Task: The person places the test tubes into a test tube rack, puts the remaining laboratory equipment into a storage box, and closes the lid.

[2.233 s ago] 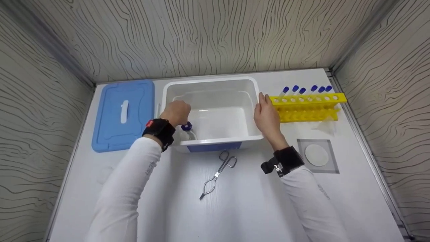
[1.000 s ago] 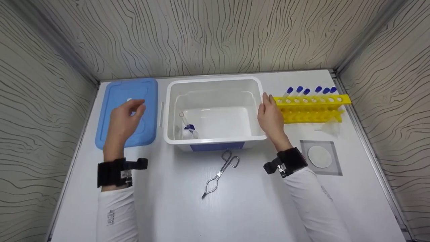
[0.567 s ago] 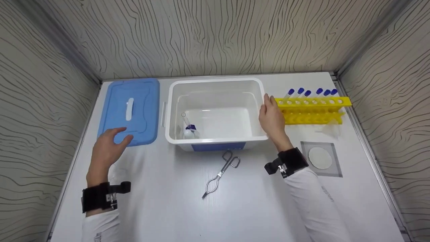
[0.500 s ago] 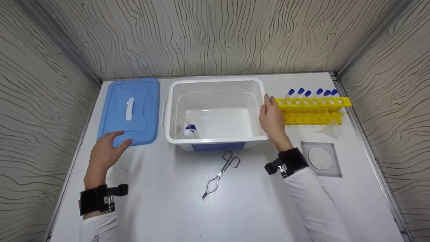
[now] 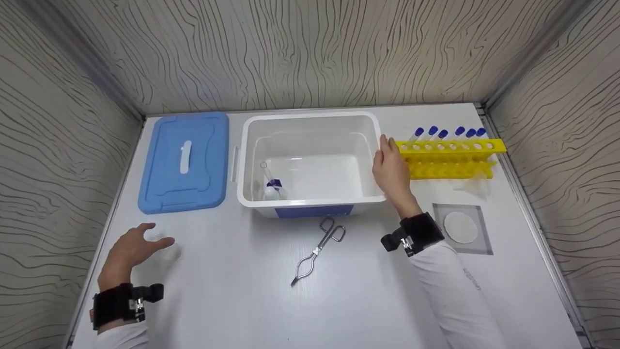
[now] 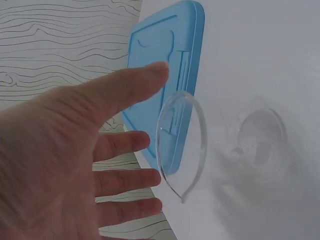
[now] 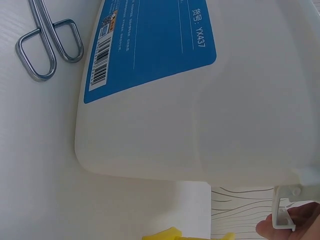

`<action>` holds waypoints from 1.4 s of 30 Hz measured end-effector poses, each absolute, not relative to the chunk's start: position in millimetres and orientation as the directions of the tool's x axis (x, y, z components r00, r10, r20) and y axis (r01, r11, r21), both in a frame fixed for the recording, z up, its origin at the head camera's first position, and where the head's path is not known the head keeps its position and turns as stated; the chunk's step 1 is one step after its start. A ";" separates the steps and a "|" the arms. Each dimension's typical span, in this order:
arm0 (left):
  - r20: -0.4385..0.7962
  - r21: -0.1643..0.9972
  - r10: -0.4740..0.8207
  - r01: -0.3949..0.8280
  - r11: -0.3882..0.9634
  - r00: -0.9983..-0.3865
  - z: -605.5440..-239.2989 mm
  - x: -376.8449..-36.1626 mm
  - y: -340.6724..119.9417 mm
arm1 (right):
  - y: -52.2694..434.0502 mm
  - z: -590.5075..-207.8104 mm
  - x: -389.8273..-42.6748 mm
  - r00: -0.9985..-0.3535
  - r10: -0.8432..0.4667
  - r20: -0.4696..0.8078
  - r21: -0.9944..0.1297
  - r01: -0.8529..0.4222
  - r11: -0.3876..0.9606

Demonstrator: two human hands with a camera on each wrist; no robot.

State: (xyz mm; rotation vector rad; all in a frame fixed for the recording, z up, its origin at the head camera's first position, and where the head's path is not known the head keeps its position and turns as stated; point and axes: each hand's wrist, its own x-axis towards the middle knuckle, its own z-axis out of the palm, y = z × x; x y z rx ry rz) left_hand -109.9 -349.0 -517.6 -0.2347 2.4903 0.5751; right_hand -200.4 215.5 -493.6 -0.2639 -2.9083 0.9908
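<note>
A white sleeve with faint grey lettering met the black right wristband; beside that wristband jutted a silver clip and black knob.

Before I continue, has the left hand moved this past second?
Yes: the left hand moved down the head view, from over the blue lid to past its near edge.

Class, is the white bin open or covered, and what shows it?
Open: the blue lid lies on the table beside the white bin, and glassware shows inside.
</note>
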 end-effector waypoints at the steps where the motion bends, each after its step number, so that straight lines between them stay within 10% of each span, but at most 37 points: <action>1: -0.579 0.349 -0.036 -0.288 0.892 -0.815 -518.1 -108.7 -349.0 | 215.9 -493.7 -200.6 -0.983 0.182 0.003 -0.610 0.143 0.779; 26: -0.554 0.397 -0.003 -0.268 0.878 -0.832 -528.1 -131.8 -335.0 | 215.1 -494.8 -202.5 -0.983 0.183 -0.003 -0.598 0.148 0.788; 42: -0.359 0.397 0.051 -0.103 0.912 -0.932 -454.9 -152.0 -314.1 | 215.3 -493.4 -201.3 -0.983 0.183 0.012 -0.607 0.138 0.783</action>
